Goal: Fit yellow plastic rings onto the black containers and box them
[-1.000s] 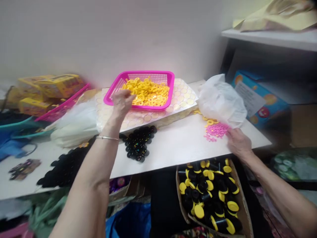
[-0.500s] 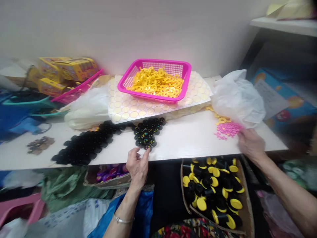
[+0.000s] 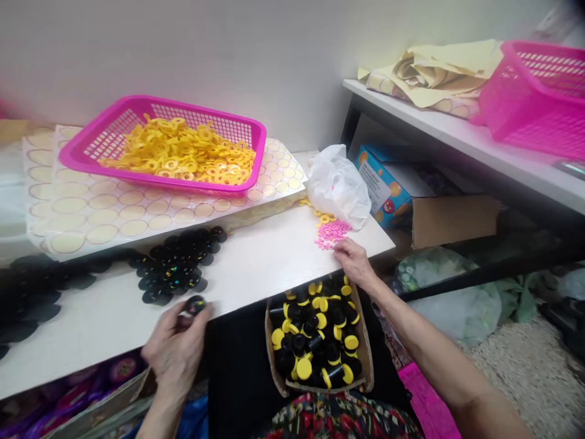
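My left hand is closed around a small black round piece with coloured bits in its top, held just above the table's front edge. Behind it stands a cluster of similar black round pieces, with coloured specks inside. My right hand reaches to the near edge of a pile of small pink pieces. Its fingertips are pinched together; what lies between them, if anything, is hidden. A few yellow rings lie just behind the pink pile.
A pink basket of yellow rings stands on sheets of round stickers. A white plastic bag sits at the table's right end. Below the edge is a cardboard box of black cylinders with yellow caps. A shelf juts in at right.
The view has swung right. My left hand has taken a black round piece from the cluster and drawn it toward the front edge. My right hand stays by the pink pile.
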A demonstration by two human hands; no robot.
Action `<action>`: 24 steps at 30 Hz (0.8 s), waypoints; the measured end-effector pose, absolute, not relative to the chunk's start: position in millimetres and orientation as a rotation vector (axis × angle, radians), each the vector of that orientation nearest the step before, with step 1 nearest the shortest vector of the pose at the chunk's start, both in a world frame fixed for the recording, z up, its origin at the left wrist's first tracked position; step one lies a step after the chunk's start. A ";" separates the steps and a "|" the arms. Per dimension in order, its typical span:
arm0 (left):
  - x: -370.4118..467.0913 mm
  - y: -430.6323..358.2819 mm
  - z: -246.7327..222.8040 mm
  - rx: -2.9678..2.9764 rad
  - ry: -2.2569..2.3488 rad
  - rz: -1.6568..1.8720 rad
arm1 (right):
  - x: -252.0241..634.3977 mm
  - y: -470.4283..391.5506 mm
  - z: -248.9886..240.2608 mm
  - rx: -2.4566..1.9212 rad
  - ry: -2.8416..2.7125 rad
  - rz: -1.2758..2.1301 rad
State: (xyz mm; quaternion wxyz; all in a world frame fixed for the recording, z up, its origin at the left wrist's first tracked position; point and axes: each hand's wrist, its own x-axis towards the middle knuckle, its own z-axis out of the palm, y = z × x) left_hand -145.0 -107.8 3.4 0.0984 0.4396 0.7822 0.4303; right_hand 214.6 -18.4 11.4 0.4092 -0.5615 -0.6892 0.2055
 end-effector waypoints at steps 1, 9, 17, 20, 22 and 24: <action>-132.3 -108.0 4.5 1.345 2.251 1.286 | 204.8 -23.6 10.7 -1.413 -1.773 0.533; -26.6 -38.4 5.3 1.800 1.516 1.111 | 174.5 -25.3 4.7 -1.535 -1.968 0.432; 8.6 -5.7 -14.0 1.740 1.255 1.117 | 187.8 -26.3 8.5 -1.403 -1.923 0.584; 7.8 -5.4 -16.9 1.710 1.231 1.110 | 184.5 -24.9 6.5 -1.441 -1.936 0.528; 7.0 -5.3 -16.4 1.710 1.224 1.103 | 181.5 -23.2 6.5 -1.500 -1.979 0.480; 6.8 -5.3 -15.0 1.728 1.224 1.104 | 179.2 -21.4 7.0 -1.560 -2.040 0.426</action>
